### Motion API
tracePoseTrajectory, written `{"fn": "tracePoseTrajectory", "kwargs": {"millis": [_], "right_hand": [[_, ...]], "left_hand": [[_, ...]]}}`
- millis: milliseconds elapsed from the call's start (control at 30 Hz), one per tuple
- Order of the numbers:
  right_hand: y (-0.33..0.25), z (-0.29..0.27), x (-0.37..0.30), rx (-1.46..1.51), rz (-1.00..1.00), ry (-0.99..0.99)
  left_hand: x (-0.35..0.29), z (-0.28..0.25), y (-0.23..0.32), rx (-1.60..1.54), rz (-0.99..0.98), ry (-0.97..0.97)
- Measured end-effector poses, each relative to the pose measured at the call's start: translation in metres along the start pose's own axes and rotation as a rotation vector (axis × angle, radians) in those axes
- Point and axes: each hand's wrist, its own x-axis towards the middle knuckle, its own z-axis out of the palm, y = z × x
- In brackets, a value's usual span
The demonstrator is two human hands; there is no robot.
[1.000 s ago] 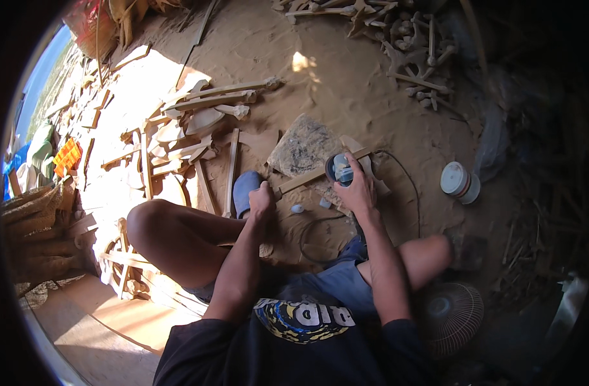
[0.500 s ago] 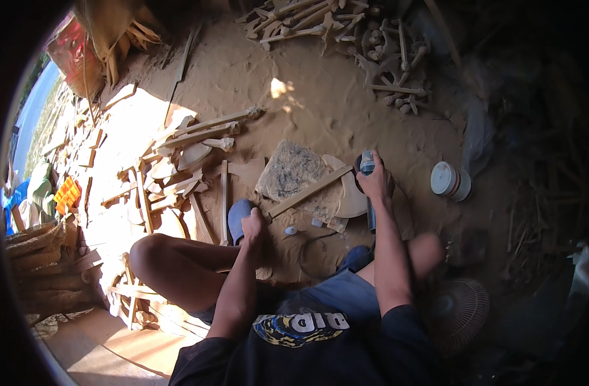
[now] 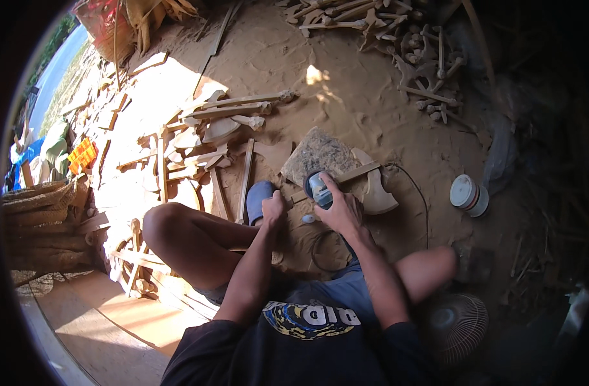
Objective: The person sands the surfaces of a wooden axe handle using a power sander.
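My left hand (image 3: pixel 273 208) is closed around the near end of a long, flat, pale tan strip (image 3: pixel 360 172), beside a blue slipper (image 3: pixel 260 193) on my foot. The strip slants up to the right across a rough grey stone block (image 3: pixel 312 153). My right hand (image 3: pixel 343 212) grips a small angle grinder (image 3: pixel 319 192), its round head against or just above the strip, nearer the left hand; contact cannot be made out. Under the strip's far end lies a broad, flat, pale piece (image 3: pixel 378 198) with a curved edge. Whether the strip is bone or wood is unclear.
A black cable (image 3: pixel 423 196) curves over the sandy ground on the right. Beyond it stands a white-lidded tub (image 3: pixel 463 192). Bone piles (image 3: pixel 430 74) lie at the far right, and bones and strips (image 3: pixel 220 112) at the left. A fan (image 3: pixel 458 325) sits by my right knee.
My right hand and the grinder have moved left along the strip, from its far end toward my left hand. The whole view has shifted, so the surroundings appear farther right.
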Motion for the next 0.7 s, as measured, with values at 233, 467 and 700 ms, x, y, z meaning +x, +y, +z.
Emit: {"fn": "tracePoseTrajectory", "kwargs": {"millis": [233, 467, 700], "right_hand": [[-0.009, 0.025, 0.0, -0.058, -0.049, -0.063], [-0.021, 0.028, -0.001, -0.147, -0.012, -0.113], [0.016, 0.017, 0.009, -0.13, 0.072, 0.04]], "left_hand": [[-0.024, -0.004, 0.023, 0.067, 0.021, 0.012], [-0.027, -0.014, 0.028, 0.051, 0.017, -0.024], [-0.016, -0.008, 0.021, 0.118, 0.01, -0.05]]}}
